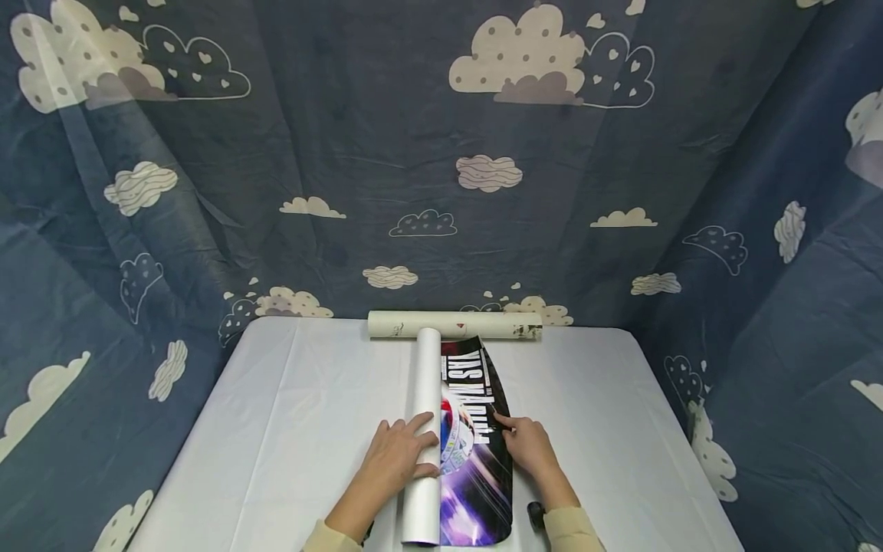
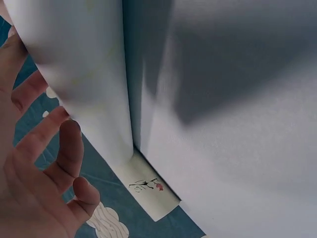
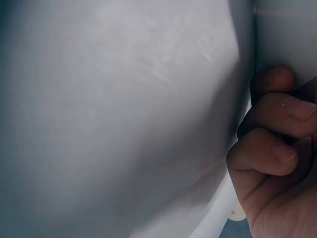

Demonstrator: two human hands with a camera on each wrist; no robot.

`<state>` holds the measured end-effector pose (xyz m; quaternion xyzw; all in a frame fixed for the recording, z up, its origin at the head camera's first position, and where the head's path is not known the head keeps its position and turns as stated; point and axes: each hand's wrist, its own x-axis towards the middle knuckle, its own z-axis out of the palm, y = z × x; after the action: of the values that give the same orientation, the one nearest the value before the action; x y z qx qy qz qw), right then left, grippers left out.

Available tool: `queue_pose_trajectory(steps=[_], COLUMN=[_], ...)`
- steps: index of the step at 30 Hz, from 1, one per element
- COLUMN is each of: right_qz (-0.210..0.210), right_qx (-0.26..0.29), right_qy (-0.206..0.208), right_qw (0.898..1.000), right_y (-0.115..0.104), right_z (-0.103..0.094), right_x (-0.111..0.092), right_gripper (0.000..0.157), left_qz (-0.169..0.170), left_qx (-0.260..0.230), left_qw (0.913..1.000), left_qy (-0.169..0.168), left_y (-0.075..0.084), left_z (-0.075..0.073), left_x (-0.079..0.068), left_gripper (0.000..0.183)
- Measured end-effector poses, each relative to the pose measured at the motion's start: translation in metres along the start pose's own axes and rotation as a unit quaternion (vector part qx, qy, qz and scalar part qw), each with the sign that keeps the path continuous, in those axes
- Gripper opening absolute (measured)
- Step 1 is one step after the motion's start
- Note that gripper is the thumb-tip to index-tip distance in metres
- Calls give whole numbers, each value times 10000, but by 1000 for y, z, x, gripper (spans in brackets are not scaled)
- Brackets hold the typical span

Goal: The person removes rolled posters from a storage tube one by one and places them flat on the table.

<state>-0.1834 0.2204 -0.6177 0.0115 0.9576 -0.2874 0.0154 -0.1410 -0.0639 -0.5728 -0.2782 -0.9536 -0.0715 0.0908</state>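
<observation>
A glossy poster [image 1: 476, 452] in black, purple and white lettering lies partly unrolled, its left part wound into a long white roll [image 1: 422, 506]. My left hand [image 1: 393, 456] rests on the roll with its fingers laid over the top. In the left wrist view, the fingers [image 2: 47, 134] touch the roll's side, the outer ones loosely bent. My right hand [image 1: 534, 448] pinches the poster's right edge, which lifts and curves upward. Seen from the right wrist, several fingers [image 3: 277, 119] are curled beside the poster's pale back [image 3: 138, 89].
A cream rolled sheet [image 1: 455, 325] with small printed flowers lies across the back edge of the white table [image 1: 310, 429]; the poster roll's far end overlaps it. A small black object [image 1: 536, 515] is by the right wrist. Dark blue cloud-print cloth [image 1: 386, 138] hangs around the table.
</observation>
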Motion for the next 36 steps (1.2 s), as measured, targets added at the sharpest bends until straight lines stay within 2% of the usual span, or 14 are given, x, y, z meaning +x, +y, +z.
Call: queue_pose_trajectory(steps=[9,17,21,24,30,36], right_qz=[91,298,265,204,106,121], right_qx=[-99,-33,-28,-48,12,20], right_qy=[-21,-160,-159,-107,-56,-93], right_qw=[9999,9994,9995,9997,9999,9999], right_y=[-2,-1,1,2,3,3], right_z=[-1,-1,-1,-1,-2,-4], right_x=[7,8,8,7,5,5], right_gripper=[40,42,41,40,40,40], left_qz=[247,87,32,5,20,-78], left_qx=[-257,-267,-252,-272,141,245], left_qw=[9980,9993,9995,9995,9998,9996], left_qy=[-529,-247,-164,-139,-117,-151], left_y=[-1,-2,-2,-2,-3,-3], left_z=[-2,-1,-1,0,4,6], left_x=[-2,0,0,-1,-2,-2], left_gripper=[36,37,39,47,66,62])
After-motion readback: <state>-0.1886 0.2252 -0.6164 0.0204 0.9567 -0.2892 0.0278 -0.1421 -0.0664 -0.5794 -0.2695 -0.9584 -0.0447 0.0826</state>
